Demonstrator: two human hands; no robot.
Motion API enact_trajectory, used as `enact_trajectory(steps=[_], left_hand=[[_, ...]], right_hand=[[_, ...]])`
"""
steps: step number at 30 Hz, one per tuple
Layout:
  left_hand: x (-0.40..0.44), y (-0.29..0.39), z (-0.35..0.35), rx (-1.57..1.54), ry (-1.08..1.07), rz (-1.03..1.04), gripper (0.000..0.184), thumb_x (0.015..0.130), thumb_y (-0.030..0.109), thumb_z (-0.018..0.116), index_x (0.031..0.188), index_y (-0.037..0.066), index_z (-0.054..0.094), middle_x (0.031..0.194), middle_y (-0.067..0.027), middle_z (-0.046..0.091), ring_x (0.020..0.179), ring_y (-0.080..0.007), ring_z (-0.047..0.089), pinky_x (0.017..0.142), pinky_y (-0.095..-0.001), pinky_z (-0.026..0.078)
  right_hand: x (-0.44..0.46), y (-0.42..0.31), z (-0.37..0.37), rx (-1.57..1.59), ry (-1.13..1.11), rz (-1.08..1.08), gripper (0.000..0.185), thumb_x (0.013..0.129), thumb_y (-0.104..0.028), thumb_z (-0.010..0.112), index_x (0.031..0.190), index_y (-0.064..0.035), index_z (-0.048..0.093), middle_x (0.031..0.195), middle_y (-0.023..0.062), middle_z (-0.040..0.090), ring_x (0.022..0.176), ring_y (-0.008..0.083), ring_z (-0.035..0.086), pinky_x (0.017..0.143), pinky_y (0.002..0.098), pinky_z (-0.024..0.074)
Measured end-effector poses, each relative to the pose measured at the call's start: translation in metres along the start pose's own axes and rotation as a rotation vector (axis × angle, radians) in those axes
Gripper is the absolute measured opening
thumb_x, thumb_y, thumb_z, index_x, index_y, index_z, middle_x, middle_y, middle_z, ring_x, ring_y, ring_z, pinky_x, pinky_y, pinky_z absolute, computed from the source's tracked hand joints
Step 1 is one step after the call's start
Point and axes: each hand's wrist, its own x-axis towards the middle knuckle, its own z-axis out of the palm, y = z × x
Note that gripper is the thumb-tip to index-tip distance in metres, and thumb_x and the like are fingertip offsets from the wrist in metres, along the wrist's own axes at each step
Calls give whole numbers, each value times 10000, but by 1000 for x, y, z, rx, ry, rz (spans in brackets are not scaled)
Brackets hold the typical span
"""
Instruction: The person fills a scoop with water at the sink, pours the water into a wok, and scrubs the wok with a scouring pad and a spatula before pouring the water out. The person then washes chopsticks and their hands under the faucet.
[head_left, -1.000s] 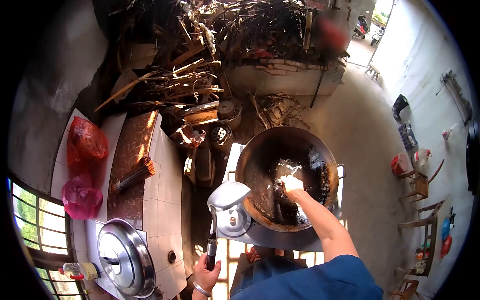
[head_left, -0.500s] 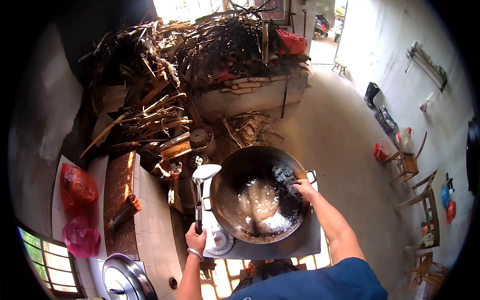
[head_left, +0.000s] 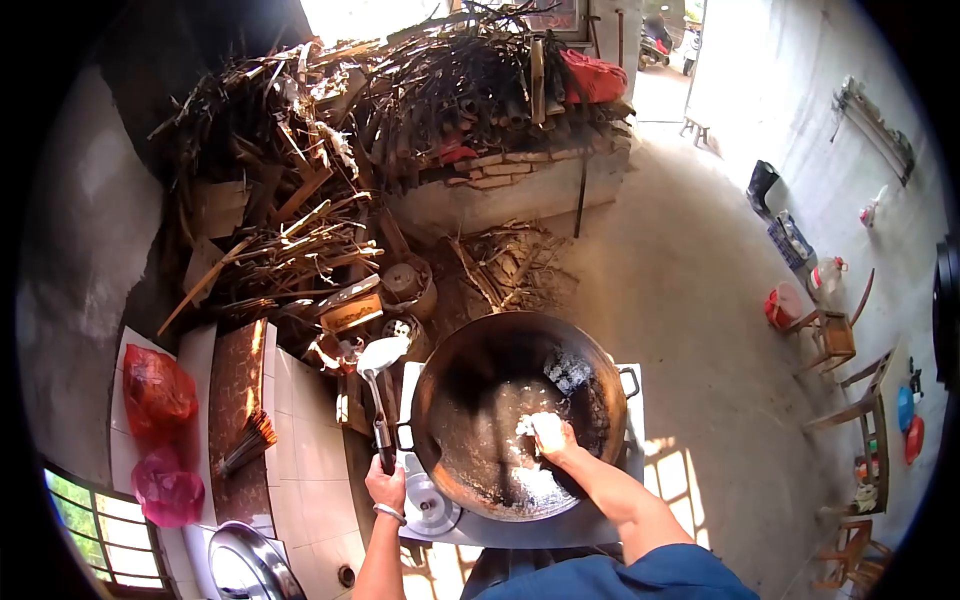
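While left hand [head_left: 386, 487] holds dark handle of spatula [head_left: 382, 354] in closed grip, blade up beside near-left wok rim, right hand [head_left: 552, 437] reaches inside wok [head_left: 470, 375], fingers bunched. White material [head_left: 525, 425] at fingertips; cannot tell whether gripped. Wok on stove [head_left: 634, 405], side handles left and right. White patches on near inner wall, pale-flecked patch on far-right wall. Round metal piece [head_left: 430, 508] near left of wok. Bundle of sticks [head_left: 248, 445] on counter, farther left.
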Motion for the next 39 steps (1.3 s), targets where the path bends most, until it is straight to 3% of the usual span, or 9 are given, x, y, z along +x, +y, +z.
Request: enact_trajectory(steps=[2,4,6,8,11,14,17,20,39], left_hand=[[4,11,-1,-18,20,-82,91,729,51,614,772,28,537,606,-21,529,544,-102,478,536,-276,426],[11,-3,3,-64,44,-118,112,748,75,633,823,25,566,645,-15,548,584,-102,502,579,-276,445],[19,-8,8,-55,44,-102,138,745,88,643,851,25,582,673,-25,567,614,-111,529,600,-275,450],[29,-32,16,13,77,-65,202,717,124,663,881,27,594,694,-54,589,628,-170,568,614,-302,463],[31,-26,22,64,25,-97,174,704,152,665,803,29,593,648,-49,571,581,-168,543,577,-309,448],[31,-38,30,65,-13,-52,113,733,79,652,775,27,561,593,16,519,465,-66,484,405,-228,409],[28,-17,33,19,-5,-163,126,695,122,642,722,23,571,571,-31,556,512,-104,509,499,-283,424],[37,-13,31,0,-3,-182,123,695,100,638,768,13,591,602,-31,580,506,-99,515,478,-280,427],[40,22,14,-270,-307,-300,92,753,87,608,756,18,548,561,-53,563,412,-113,519,333,-242,393]], right_hand=[[-7,-8,-34,147,197,-141,159,770,-145,543,908,-116,615,857,133,609,765,279,591,630,377,490],[-1,-2,-68,-64,-128,71,127,767,-97,520,877,-81,580,812,144,596,798,300,594,650,407,485],[-8,33,-65,-178,-7,-2,102,721,-16,490,809,-38,536,825,171,584,821,326,582,682,429,481],[-12,40,-90,-16,63,86,202,739,-70,520,940,-52,523,913,156,570,902,321,556,787,417,445],[-13,57,-126,53,183,254,231,715,-95,588,934,-58,525,941,127,537,913,285,532,792,394,445],[-12,88,-137,-71,372,265,223,695,-91,599,908,-69,541,1046,118,474,978,279,477,796,393,434],[-12,118,-126,-180,512,247,218,709,-123,604,899,-34,544,1006,155,525,916,318,533,790,387,440],[-8,130,-121,268,300,444,246,708,-147,614,908,-30,531,941,165,555,908,324,537,786,399,437],[-42,76,-171,95,465,446,275,748,-190,616,939,-12,528,906,191,563,876,346,542,775,410,441]])
